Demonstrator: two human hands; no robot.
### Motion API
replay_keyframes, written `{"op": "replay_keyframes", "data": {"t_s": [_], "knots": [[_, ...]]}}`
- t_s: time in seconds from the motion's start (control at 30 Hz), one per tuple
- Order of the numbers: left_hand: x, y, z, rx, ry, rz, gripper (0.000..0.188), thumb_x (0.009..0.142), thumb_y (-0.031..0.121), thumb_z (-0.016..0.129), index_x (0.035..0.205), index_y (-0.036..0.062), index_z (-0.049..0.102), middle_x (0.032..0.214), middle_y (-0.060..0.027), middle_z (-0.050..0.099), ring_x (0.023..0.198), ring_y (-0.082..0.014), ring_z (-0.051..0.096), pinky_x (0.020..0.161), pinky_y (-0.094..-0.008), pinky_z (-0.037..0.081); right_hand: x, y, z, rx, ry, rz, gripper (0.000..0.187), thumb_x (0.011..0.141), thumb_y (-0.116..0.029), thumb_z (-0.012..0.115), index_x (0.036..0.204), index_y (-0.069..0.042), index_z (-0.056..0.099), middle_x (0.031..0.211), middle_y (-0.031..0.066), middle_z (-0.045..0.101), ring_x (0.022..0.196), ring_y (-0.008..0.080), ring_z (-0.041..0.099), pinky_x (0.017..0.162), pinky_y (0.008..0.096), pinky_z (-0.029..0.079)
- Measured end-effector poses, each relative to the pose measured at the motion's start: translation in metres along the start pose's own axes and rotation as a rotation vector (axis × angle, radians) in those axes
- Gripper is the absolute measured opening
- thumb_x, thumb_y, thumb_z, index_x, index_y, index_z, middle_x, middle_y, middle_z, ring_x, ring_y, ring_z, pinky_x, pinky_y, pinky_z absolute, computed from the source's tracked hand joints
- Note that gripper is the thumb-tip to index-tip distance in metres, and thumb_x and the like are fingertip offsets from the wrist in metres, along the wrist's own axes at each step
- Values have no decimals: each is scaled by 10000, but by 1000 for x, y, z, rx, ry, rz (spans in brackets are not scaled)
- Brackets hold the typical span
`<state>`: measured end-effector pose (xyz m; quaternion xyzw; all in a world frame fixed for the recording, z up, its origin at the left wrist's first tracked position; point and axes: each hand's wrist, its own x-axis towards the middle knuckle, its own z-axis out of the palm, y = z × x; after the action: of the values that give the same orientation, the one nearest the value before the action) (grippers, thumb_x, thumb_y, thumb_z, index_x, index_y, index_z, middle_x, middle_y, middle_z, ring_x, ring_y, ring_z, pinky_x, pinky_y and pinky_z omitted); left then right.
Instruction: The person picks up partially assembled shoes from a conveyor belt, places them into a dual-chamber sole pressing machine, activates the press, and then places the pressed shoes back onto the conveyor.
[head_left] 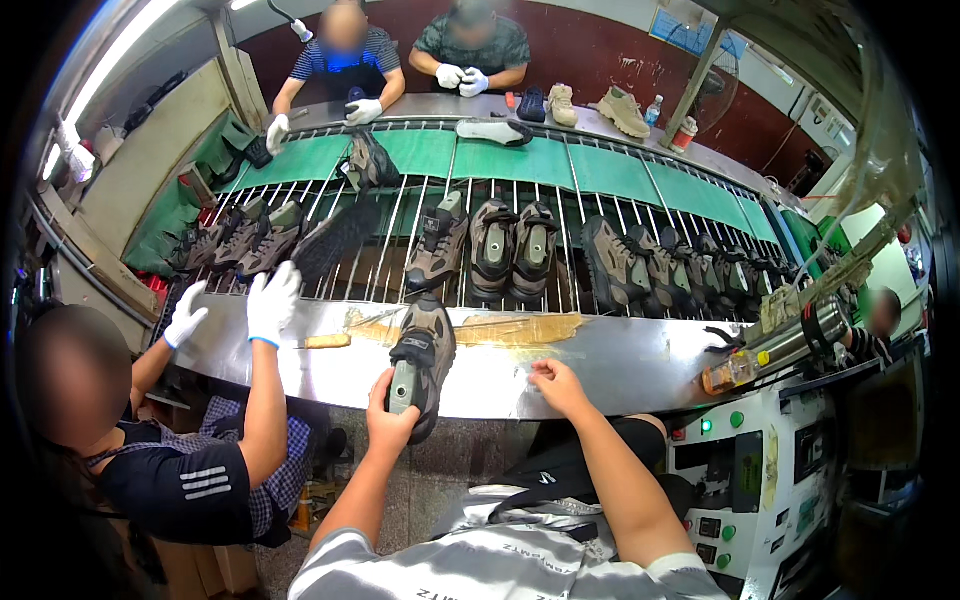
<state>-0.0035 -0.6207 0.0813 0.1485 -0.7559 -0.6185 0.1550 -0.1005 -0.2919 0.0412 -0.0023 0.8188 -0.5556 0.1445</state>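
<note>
My left hand [390, 422] is closed round the heel end of a brown and black shoe [431, 350]. A grey-green shoe last [403, 385] fills its opening. The shoe is tilted with its toe pointing away, over the front edge of the metal table [490, 385]. My right hand [558, 387] hovers by that edge, fingers loosely bent and apart, with nothing visible in them. Beyond the table, a pair of matching shoes [492, 250] and a single shoe [437, 240] stand on a conveyor of metal rods [386, 270], lasts inside them.
More shoes [665, 268] line the conveyor at right, others [240, 240] at left. Green sheeting [520, 158] runs behind. A co-worker's white-gloved hand [272, 303] reaches in at left; two people work across. A bottle [728, 372] lies at right near a control panel [745, 480].
</note>
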Motion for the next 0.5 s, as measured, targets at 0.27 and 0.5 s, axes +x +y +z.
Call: {"op": "replay_keyframes", "data": {"t_s": [0.27,0.5], "knots": [[20,28,14,272,-119,118,664,662,123,676,1280,25,454,1249,-191,473,1172,-372,498,1006,-412,408,11,41,19,-548,445,-402,65,743,-134,624,760,-72,633,637,86,575,600,278,581,557,384,464],[54,67,33,452,-175,13,537,705,166,712,1124,-8,424,1219,-226,443,1122,-433,480,958,-442,415,9,35,23,-497,457,-369,51,718,-115,624,731,-65,625,627,91,559,588,282,567,548,385,454]]}}
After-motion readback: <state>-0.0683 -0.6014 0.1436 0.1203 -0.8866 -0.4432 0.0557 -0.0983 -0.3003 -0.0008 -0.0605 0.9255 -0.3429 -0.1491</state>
